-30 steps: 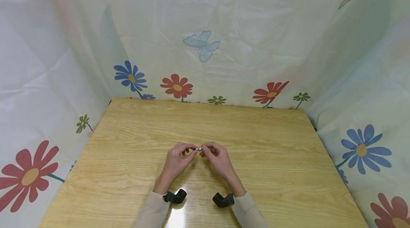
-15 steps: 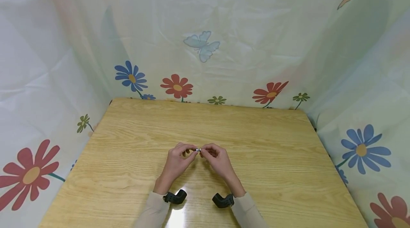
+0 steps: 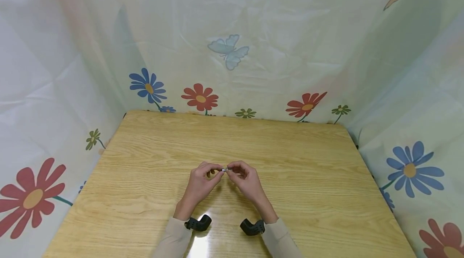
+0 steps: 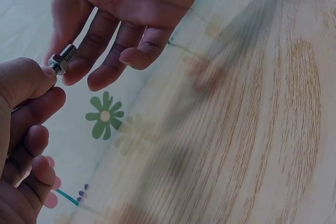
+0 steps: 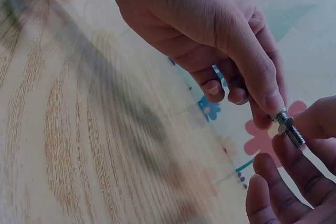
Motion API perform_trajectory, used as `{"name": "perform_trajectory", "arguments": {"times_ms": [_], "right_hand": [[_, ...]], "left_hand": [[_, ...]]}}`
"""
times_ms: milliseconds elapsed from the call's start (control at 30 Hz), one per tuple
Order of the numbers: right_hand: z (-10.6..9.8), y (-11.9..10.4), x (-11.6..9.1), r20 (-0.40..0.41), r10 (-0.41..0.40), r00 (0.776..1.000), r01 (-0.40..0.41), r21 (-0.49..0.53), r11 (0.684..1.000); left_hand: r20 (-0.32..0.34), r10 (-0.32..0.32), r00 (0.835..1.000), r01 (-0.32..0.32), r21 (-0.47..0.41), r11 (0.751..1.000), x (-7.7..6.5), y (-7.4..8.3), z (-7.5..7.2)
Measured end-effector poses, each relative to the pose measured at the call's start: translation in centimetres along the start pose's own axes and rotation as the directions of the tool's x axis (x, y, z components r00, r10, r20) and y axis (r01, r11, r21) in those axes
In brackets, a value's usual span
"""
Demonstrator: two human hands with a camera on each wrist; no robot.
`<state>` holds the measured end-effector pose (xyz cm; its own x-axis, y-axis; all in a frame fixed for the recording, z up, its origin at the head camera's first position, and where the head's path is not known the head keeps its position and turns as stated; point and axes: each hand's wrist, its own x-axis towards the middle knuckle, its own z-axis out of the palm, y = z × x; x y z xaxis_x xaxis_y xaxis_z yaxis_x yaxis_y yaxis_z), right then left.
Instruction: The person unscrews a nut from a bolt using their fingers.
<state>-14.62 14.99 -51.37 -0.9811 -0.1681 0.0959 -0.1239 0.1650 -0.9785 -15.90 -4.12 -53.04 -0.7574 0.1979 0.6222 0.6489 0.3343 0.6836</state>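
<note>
My left hand (image 3: 200,182) pinches a small metal bolt (image 5: 295,137) between thumb and forefinger, near the middle of the table. The fingers hide the held end, while the threaded end points towards my right hand (image 3: 249,182). Partway along the thread sits a hex nut (image 5: 286,125), also plain in the left wrist view as a silver nut (image 4: 58,64). Around the nut and the thread, the right thumb and forefinger stand apart, one on either side, with the fingertips close to the nut. The other right fingers are loosely bent.
A wooden table (image 3: 282,149) lies under both hands. Behind it and at both sides hangs a pale curtain (image 3: 275,40) printed with flowers and butterflies. Black camera mounts (image 3: 198,222) on the wrists jut inward above the table.
The right thumb and forefinger were together at the nut and have parted, so the bolt's threaded end now shows between them. The left hand keeps its grip and place.
</note>
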Motion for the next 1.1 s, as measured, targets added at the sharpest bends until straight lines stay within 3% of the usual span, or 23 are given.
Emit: {"name": "perform_trajectory", "arguments": {"times_ms": [167,600,1100], "right_hand": [[0.02,-0.17,0.08,-0.016,-0.002,1.000,0.003,0.020,1.000],[0.29,0.05,0.12,-0.089,0.105,0.991,-0.104,0.013,0.994],[0.17,0.02,0.12,-0.071,0.116,0.991,-0.117,-0.018,0.993]], "left_hand": [[-0.004,0.004,1.000,-0.004,0.003,1.000,-0.01,0.01,0.08],[-0.010,0.006,1.000,-0.006,0.009,1.000,-0.03,-0.15,0.27],[-0.006,0.008,1.000,-0.008,-0.010,1.000,-0.14,-0.39,0.58]]}}
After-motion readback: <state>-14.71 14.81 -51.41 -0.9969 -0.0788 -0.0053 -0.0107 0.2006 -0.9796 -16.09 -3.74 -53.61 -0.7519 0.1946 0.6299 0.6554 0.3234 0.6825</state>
